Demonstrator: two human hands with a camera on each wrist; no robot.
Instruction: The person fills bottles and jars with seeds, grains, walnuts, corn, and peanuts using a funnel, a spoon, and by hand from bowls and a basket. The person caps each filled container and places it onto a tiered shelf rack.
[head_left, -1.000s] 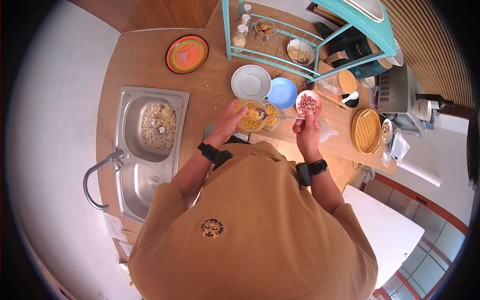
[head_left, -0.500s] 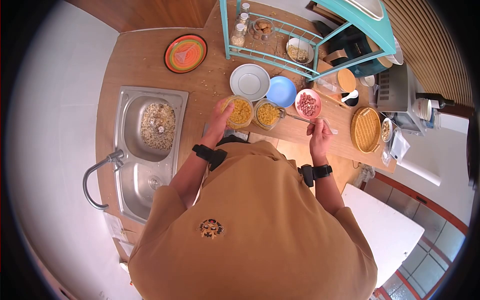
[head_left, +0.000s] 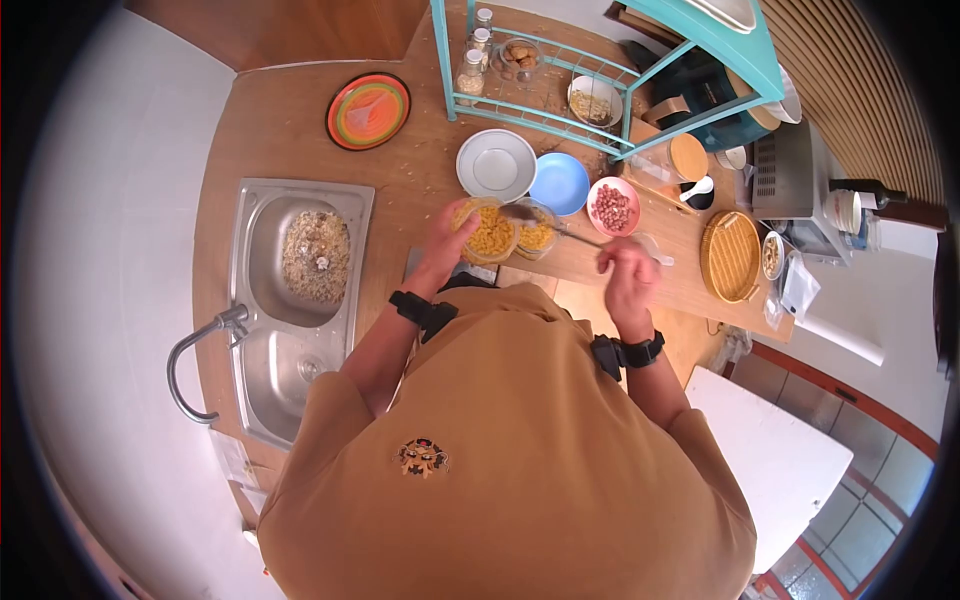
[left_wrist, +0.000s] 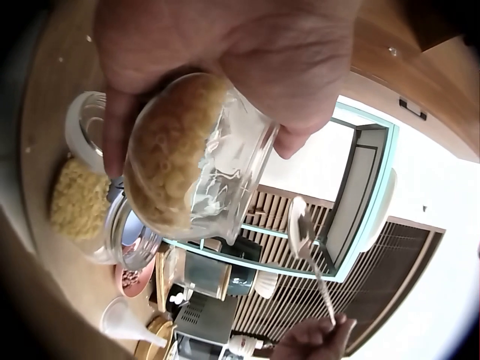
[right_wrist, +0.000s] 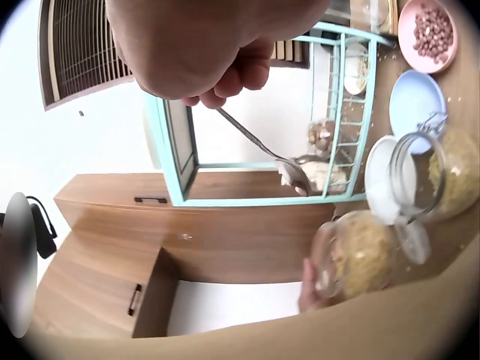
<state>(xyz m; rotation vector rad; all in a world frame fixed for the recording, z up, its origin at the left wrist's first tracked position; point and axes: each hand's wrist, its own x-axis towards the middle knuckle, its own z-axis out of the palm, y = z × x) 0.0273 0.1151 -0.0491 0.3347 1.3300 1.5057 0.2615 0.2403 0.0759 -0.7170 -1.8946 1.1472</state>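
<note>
Spoon, handle end hidden by right hand

You have room over the blue bowl; the pale bowl blocks its left, the pink bowl its right, the spoon its near side.

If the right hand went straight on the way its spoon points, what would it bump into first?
Judging from above, probably the pasta jar on the counter, though the right hand may pass over it; depth is unclear.
</note>
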